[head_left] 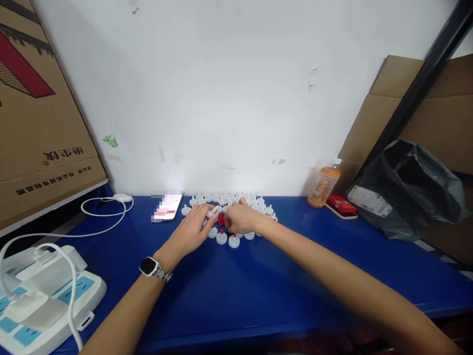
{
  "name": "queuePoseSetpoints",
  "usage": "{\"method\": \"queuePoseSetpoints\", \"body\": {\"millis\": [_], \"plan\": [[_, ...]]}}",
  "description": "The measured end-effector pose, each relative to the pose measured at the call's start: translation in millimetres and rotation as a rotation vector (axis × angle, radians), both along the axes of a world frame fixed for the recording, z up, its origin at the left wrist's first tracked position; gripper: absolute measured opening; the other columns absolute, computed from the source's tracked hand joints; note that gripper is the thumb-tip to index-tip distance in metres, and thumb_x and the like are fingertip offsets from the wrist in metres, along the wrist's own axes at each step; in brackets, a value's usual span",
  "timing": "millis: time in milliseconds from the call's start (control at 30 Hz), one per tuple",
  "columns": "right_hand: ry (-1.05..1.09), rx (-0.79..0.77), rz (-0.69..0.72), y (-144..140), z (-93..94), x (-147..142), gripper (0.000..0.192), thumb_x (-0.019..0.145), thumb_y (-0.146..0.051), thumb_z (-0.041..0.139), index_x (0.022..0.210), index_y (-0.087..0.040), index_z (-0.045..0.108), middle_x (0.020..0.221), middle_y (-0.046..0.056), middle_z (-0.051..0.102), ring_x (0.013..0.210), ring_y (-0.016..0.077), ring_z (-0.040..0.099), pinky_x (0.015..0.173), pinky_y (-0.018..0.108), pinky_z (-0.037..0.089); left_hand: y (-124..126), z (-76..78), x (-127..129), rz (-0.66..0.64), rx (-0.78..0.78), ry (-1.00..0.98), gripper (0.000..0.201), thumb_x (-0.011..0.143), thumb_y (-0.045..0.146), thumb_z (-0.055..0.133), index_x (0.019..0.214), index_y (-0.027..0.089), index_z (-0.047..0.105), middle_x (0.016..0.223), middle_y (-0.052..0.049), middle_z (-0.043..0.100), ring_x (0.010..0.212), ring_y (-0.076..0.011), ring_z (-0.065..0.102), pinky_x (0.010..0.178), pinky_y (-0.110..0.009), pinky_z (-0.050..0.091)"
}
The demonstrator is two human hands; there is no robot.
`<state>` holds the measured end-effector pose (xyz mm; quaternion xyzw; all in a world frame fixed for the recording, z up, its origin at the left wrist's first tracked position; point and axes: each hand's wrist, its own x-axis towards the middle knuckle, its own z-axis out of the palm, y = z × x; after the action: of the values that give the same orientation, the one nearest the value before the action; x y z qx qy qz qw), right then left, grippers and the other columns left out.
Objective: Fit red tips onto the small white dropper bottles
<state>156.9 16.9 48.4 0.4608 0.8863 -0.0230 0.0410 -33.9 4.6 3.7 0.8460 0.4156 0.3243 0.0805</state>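
Left hand: the left hand (194,228), a smartwatch (149,266) on its wrist, lies over the left edge of the parts, thumb and forefinger pinched narrow on one small white plastic piece (213,212).
Right hand: the right hand (242,218) meets it from the right, fingers curled in close over the red pieces; whether they grip one I cannot tell, as the fingertips are hidden.
Small red plastic pins: a heap of red pins (220,220) sits between the two hands, touching both.
Small white round plastic caps: loose white caps (236,198) are scattered along the far edge by the wall.
Fitted caps: white caps with a red tip (234,240) stand in a row just near of the hands.
Work surface: the blue table (258,291), bare on its near side.
Doing it well: it seems best to hold the white piece steady at its rim, keep its opening facing the other hand, and bring the red pin in straight, since a tilted pin would likely jam or slip.
Keeping order: finished ones are better set near, apart from the far loose pile.
Off to the sides: a phone (167,206) on the far left, an orange drink bottle (324,185) on the far right.
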Motion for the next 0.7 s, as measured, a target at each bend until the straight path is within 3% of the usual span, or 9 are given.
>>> {"method": "queuePoseSetpoints", "body": {"millis": [267, 400, 700], "plan": [[0.262, 0.019, 0.015, 11, -9.7, 23, 0.005, 0.076, -0.024, 0.07, 0.074, -0.022, 0.074, 0.077, 0.002, 0.073, 0.082, 0.0211, 0.06, 0.091, 0.037, 0.025, 0, -1.4, 1, -0.014, 0.017, -0.019, 0.036, 0.099, 0.048, 0.038, 0.114, 0.021, 0.056, 0.099, -0.007, 0.061, 0.097, -0.0241, 0.055, 0.09, -0.042, 0.047], [0.211, 0.025, 0.024, 14, -10.6, 29, 0.003, 0.072, -0.025, 0.074, 0.072, -0.022, 0.075, 0.074, 0.003, 0.072, 0.085, 0.0226, 0.058, 0.091, 0.038, 0.025, 0, -3.0, 1, -0.012, 0.006, -0.024, 0.037, 0.1, 0.047, 0.037, 0.116, 0.02, 0.055, 0.102, -0.008, 0.061, 0.099, -0.0242, 0.056, 0.092, -0.042, 0.047], [0.107, 0.125, -0.013, 3, -18.2, 10, 0.009, 0.076, -0.02, 0.067, 0.068, -0.017, 0.067, 0.075, 0.008, 0.07, 0.091, 0.0264, 0.059, 0.091, 0.041, 0.028, -10, 0.8, 7, -0.019, -0.017, 0.003, 0.038, 0.1, 0.048, 0.034, 0.117, 0.021, 0.055, 0.107, -0.008, 0.061, 0.103, -0.0248, 0.056, 0.09, -0.041, 0.048]]}}
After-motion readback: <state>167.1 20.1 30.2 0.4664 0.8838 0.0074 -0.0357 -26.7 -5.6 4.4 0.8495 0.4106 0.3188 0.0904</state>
